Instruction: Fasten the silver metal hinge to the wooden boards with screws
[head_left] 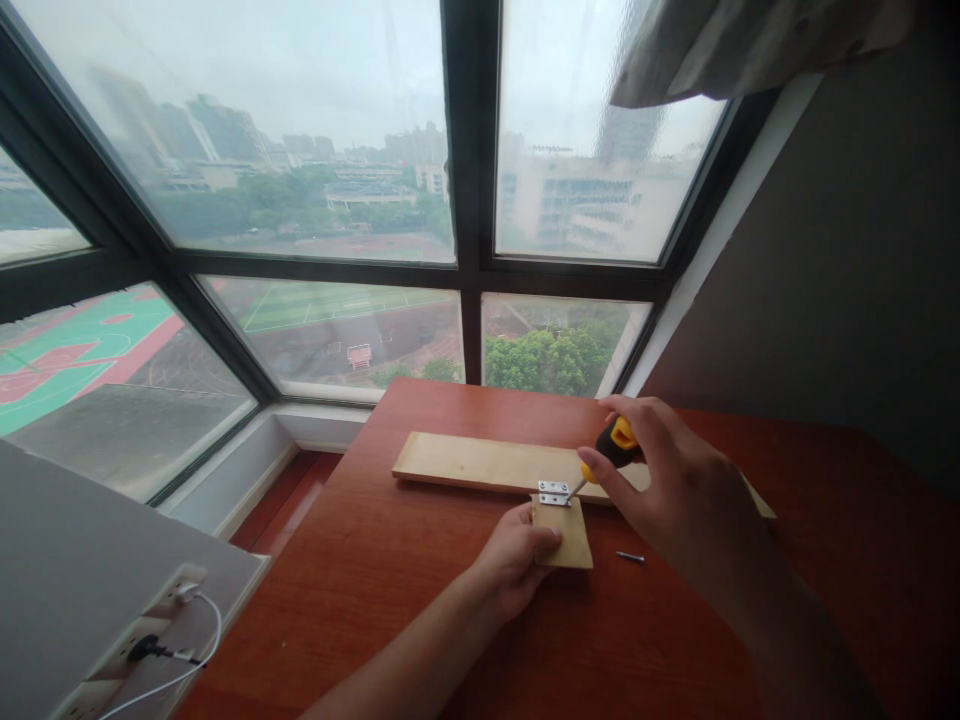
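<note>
My left hand (517, 560) grips a small wooden board (566, 535) by its left side, thumb on top. A silver metal hinge (553, 493) lies across the small board's far edge and the near edge of a long wooden plank (480, 460). In my right hand (667, 480) is a screwdriver (616, 442) with a black and yellow handle, held between thumb and fingers. Its shaft slants down to the left, and the tip meets the right side of the hinge. A loose screw (630, 557) rests on the table right of the small board.
The reddish-brown wooden table (360, 600) reaches back to large windows with a dark frame (472, 270). Power sockets (135, 645) with a white cable are on the low wall at the left. Some cloth (735, 45) hangs at the upper right.
</note>
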